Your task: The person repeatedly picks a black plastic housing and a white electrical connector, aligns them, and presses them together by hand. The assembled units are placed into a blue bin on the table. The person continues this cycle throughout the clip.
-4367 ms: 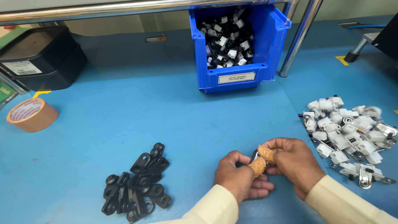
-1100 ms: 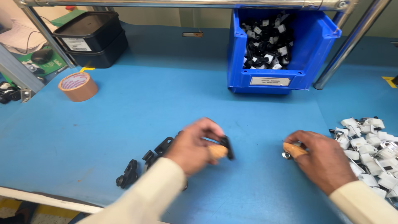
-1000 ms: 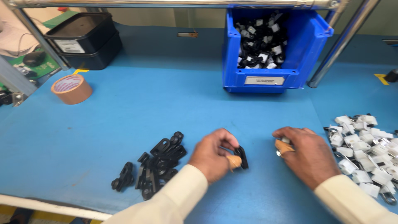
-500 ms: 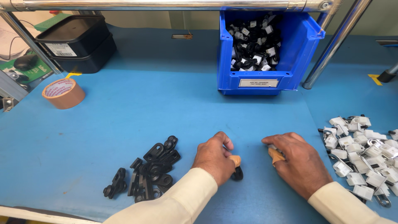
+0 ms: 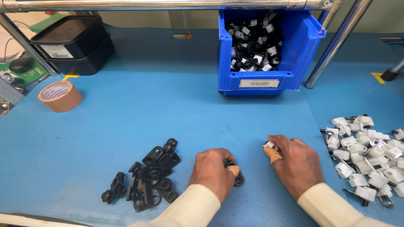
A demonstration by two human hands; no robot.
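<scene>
Blue table [image 5: 126, 117] | your left hand [image 5: 212, 170] pinches black bracket [image 5: 237, 178] | right hand [image 5: 296, 164] grips white clip [image 5: 269, 145] | not yet joined | blue bin [image 5: 303, 50] partly filled, both piles remain

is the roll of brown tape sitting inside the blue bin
No, the roll of brown tape lies on the blue table at far left, well apart from the blue bin.

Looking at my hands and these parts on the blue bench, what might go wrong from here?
Two risks. The left hand presses a flat black plastic bracket close to the near table edge, beside the loose heap of black brackets; a nudge might send pieces over the edge. The right hand pinches a small white clip at its fingertips, a shallow grip that may slip.
</scene>
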